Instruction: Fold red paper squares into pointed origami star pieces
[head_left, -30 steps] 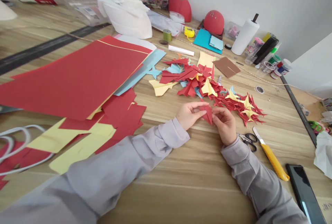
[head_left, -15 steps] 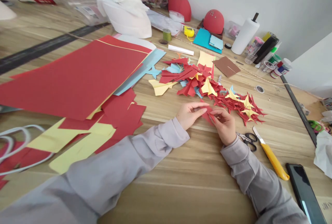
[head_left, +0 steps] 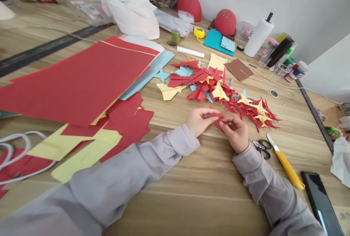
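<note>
A small piece of folded red paper (head_left: 217, 122) is pinched between both hands, just above the wooden table. My left hand (head_left: 200, 120) grips its left side between thumb and fingers. On its other side, my right hand (head_left: 236, 130) holds it the same way; the fingers cover part of the paper. Right behind the hands lies a pile of folded paper pieces (head_left: 201, 79), mostly red, with some yellow and light blue. Several pointed red and yellow paper stars (head_left: 262, 110) gather at the pile's right end.
Black-handled scissors (head_left: 263, 148), a yellow utility knife (head_left: 289, 168) and a phone (head_left: 322, 199) lie to the right. Large red sheets (head_left: 79, 79) and cut red and yellow pieces (head_left: 87, 152) cover the left. Along the back stand a tape measure (head_left: 199, 32) and a white bottle (head_left: 258, 37).
The red paper between my fingers has shifted slightly and looks narrower, more folded. Both hands stay in nearly the same place.
</note>
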Tool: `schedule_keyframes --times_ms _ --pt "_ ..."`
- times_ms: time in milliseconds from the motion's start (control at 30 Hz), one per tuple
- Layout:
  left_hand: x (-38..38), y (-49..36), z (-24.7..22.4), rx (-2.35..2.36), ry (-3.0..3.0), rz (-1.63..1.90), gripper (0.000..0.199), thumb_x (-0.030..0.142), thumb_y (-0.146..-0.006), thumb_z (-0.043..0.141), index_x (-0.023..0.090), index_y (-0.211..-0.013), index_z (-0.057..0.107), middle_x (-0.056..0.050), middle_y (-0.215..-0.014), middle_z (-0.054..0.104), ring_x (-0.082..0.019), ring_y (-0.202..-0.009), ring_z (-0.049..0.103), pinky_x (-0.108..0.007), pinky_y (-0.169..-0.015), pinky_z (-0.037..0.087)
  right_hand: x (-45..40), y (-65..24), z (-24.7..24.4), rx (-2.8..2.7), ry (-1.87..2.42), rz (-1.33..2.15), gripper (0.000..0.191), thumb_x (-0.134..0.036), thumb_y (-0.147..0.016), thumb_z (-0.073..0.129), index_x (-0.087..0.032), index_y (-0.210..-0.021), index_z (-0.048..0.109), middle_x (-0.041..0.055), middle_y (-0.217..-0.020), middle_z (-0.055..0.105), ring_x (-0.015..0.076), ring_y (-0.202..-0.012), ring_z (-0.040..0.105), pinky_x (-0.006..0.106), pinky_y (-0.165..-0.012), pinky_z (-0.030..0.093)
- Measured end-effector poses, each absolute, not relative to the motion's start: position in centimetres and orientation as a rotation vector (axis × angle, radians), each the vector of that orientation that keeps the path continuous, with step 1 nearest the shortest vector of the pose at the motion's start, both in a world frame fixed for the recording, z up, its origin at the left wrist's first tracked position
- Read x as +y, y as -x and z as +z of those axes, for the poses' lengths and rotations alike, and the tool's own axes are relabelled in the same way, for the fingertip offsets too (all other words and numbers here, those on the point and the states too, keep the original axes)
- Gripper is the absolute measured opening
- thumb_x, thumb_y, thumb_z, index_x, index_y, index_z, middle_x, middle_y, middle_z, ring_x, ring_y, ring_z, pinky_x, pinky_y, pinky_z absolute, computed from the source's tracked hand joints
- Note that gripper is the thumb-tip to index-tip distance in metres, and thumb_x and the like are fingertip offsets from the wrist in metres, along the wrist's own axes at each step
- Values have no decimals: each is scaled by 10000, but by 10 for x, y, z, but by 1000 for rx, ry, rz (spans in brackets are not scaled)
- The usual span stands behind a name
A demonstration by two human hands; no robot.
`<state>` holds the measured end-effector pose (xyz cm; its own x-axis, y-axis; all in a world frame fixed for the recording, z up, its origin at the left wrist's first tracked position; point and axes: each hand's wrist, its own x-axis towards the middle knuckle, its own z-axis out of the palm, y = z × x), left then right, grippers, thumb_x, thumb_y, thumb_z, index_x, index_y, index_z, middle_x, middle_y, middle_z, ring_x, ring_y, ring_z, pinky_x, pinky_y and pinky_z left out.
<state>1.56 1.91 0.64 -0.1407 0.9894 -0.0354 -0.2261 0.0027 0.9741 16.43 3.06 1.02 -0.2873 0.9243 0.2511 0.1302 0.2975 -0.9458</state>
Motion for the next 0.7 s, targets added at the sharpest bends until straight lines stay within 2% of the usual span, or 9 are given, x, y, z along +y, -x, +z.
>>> schedule_keyframes --times_ms 100,267,700 --pt "19 -16 6 1157 -973 1403 258 242 -569 747 134 -801 719 -64 -807 729 -189 -756 656 -329 -747 532 30 -164 10 -1631 978 1106 143 -330 -744 655 -200 -743 597 37 -806 588 139 -699 540 248 -534 419" --pt "18 -17 7 1186 -998 1395 244 234 -582 734 130 -802 720 -67 -787 725 -178 -727 650 -308 -710 530 31 -165 5 -1523 1040 1231 215 -389 -748 645 -196 -752 552 -38 -583 521 91 -491 443 237 -471 376" --pt "17 -17 11 1170 -1074 1363 210 234 -606 719 121 -783 709 -61 -734 705 -154 -658 622 -288 -656 508 35 -163 13 -1405 1085 1265 306 -421 -644 726 -189 -700 535 -48 -529 536 88 -456 483 223 -433 385"
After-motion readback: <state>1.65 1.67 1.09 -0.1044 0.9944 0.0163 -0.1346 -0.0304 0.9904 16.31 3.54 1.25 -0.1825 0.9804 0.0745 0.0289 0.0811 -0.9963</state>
